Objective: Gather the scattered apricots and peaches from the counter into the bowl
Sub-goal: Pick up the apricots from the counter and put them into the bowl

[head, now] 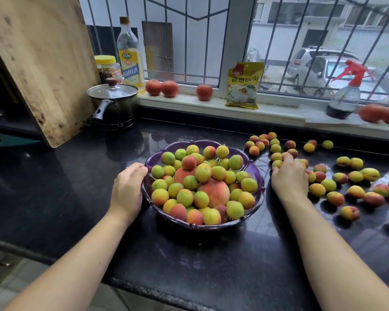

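The purple bowl [255, 173] is piled high with apricots and peaches, so more fruit could roll off (the left hand [127, 187] grips its rim), while the right hand [289, 176] curls over loose apricots [276, 157] on the counter [76, 187] beside it.

A wide barred window [211, 37] runs along the back, letting in flat grey daylight. Beyond it stand pale buildings and parked cars [319, 70]. Just below the window lies a light sill [211, 106] — on it red tomatoes [162, 87], a yellow packet [244, 86] and a spray bottle [346, 93]. Left of the window, an oil bottle [129, 52] and a jar [107, 68] stand behind a lidded pot [112, 102]; a wooden board [38, 63] leans further left. Below the sill stretches the glossy black bench [200, 254] — pale floor tiles [9, 283] show past its near edge.
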`<state>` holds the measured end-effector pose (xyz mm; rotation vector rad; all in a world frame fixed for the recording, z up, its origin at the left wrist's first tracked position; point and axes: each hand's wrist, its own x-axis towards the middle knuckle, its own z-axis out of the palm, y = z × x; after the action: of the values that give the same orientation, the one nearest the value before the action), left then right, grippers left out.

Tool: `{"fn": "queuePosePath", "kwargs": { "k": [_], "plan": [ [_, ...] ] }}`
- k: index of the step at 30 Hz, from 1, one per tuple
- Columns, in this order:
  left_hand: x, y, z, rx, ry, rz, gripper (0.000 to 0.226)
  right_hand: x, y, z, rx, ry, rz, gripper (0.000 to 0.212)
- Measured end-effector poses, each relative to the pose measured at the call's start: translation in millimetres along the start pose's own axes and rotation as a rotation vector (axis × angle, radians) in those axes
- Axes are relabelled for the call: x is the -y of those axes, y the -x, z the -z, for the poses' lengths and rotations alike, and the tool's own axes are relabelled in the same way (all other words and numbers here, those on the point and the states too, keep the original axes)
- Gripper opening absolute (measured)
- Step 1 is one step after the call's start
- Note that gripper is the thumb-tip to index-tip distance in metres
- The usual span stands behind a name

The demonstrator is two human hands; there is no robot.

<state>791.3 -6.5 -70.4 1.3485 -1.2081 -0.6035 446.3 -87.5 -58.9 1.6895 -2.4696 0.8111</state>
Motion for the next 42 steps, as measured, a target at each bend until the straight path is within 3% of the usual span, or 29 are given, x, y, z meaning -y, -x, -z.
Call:
{"fn": "queuePosePath", "kwargs": {
  "k": [4, 9, 12, 14, 20, 22, 25, 34, 42],
  "plan": [
    [-1, 1, 0, 0.001, 0.035, 0.019, 0.033, -1, 2, 3, 0.014, -0.117, 0.014, 0.035],
    [-2, 1, -1, -0.001, 0.037, 0.017, 0.036, 0, 2, 21, 0.011, -0.492, 0.051, 0.038],
    [-2, 1, 0, 0.000, 0.023, 0.014, 0.036, 8, 4, 49, 0.228, -1.019, -0.058, 0.044],
    [-2, 1, 0, -0.002, 0.013, 0.000, 0.036, 15, 10, 66, 0.336, -1.135, 0.027, 0.046],
    [0, -1, 0, -0.010, 0.018, -0.002, 0.037, 53, 62, 104, 0.677, -0.824, 0.531, 0.032],
    [0, 0, 0, -0.009, 0.022, 0.002, 0.035, 64, 75, 100, 0.658, -0.641, 0.609, 0.031],
    [0, -1, 0, -0.008, 0.012, -0.001, 0.031, 73, 87, 86, 0.558, -0.428, 0.642, 0.024],
    [-1, 0, 0, -0.001, 0.006, 0.012, 0.032, 85, 104, 76, 0.345, -0.254, 0.657, 0.021],
    [1, 0, 1, 0.007, 0.007, 0.016, 0.029, 82, 99, 83, 0.393, -0.212, 0.696, 0.027]
  ]
}}
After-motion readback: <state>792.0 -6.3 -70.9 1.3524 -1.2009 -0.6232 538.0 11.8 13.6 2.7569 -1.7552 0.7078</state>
